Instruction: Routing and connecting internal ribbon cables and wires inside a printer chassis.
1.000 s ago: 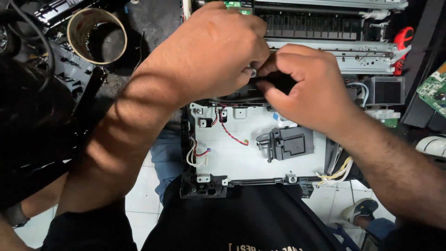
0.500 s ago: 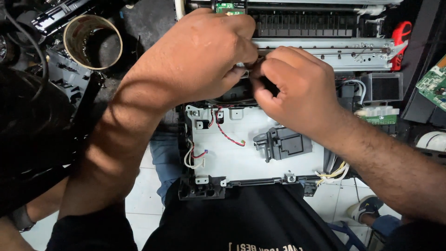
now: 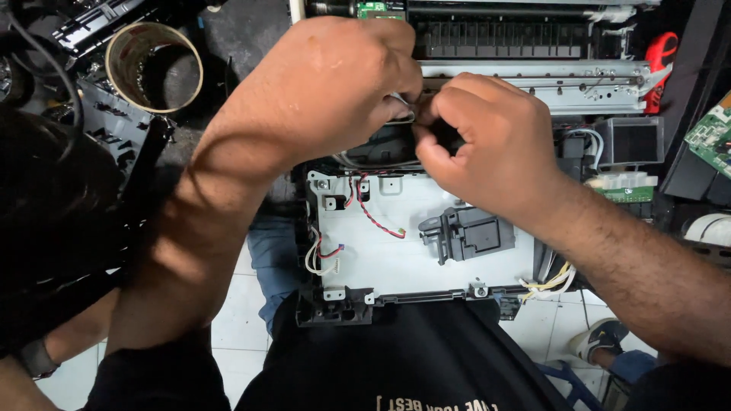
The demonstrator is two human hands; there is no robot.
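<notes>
- Nearest us, the white chassis plate of the opened machine, bearing a red wire and grey latch.
- Above it, our left hand and right hand meet, fingers pinched on a dark part at the plate's upper edge.
- Farthest, a metal rail; a tape roll lies far left.

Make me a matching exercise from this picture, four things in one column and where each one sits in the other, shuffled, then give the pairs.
Things:
1. brown tape roll
2. red-handled tool
3. dark grey plastic latch block
4. green circuit board

Places:
A. on the white metal plate, below the right hand
B. right edge of the picture
C. upper left, left of the left hand
D. upper right, at the end of the metal rail

Pairs: 1-C, 2-D, 3-A, 4-B
</notes>
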